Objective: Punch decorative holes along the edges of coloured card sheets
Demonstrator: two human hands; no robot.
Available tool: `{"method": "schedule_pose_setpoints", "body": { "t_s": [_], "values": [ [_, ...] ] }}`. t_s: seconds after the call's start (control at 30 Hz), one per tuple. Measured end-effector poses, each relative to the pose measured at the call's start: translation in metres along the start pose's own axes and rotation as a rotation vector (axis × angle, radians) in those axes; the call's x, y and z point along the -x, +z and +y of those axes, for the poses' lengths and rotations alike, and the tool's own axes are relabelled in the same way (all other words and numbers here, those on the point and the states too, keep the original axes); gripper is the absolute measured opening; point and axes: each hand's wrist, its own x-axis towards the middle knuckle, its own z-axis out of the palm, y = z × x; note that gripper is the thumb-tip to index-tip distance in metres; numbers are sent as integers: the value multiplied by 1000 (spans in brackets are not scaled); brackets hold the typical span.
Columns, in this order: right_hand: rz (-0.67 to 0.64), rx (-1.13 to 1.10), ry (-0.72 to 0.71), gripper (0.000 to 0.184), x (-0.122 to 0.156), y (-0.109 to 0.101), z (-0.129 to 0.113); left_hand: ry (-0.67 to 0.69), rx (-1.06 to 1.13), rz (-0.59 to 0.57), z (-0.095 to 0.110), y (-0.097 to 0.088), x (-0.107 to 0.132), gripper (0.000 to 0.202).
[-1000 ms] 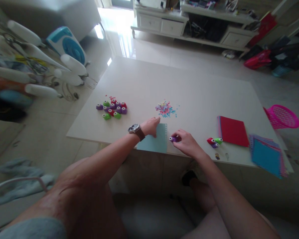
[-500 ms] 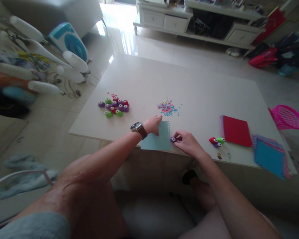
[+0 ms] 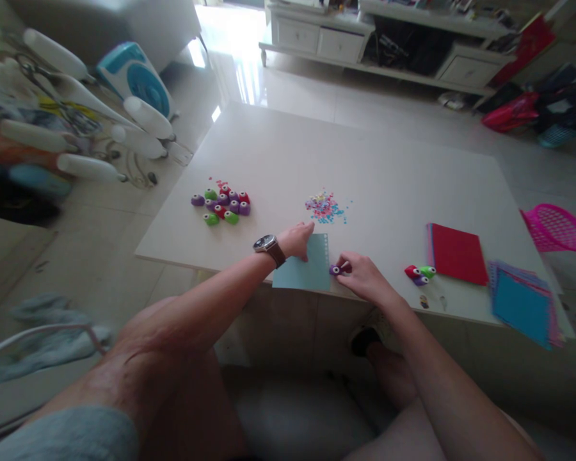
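The pale blue sheet [image 3: 303, 276] is laid at the near edge of the tabletop [image 3: 388, 179], with a row of small holes along the far part of its right edge. The left hand [image 3: 296, 242] is placed on the far part of the sheet, thumb and forefinger spread, with nothing gripped. The purple hole punch [image 3: 335, 270] is pinched between the thumb and fingers of the right hand [image 3: 359, 272], just at the sheet's right edge, below the visible holes; whether paper is seated in its slot cannot be told. For an even row, the sheet should be pressed flat, the punch set square to the edge, and the hole spacing matched. The punch's eye end is pointed left, toward the sheet; its long axis appears to be set roughly across the holed edge. The holed edge is turned right; no clear long axis is shown by the partly covered sheet.
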Motion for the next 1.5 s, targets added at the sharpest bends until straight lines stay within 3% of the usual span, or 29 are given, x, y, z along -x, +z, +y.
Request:
{"method": "schedule_pose_setpoints", "body": {
  "t_s": [0.87, 1.13, 1.5],
  "values": [
    [-55, 22, -50, 12, 2, -2, 1, -28, -8, -2, 3, -2, 2, 84],
    [-45, 55, -132, 9, 4, -3, 0, -19, -10, 1, 4, -3, 3, 83],
    [-92, 47, -107, 6, 4, -3, -1, -24, 49, 0, 3, -3, 3, 83]
  ]
}}
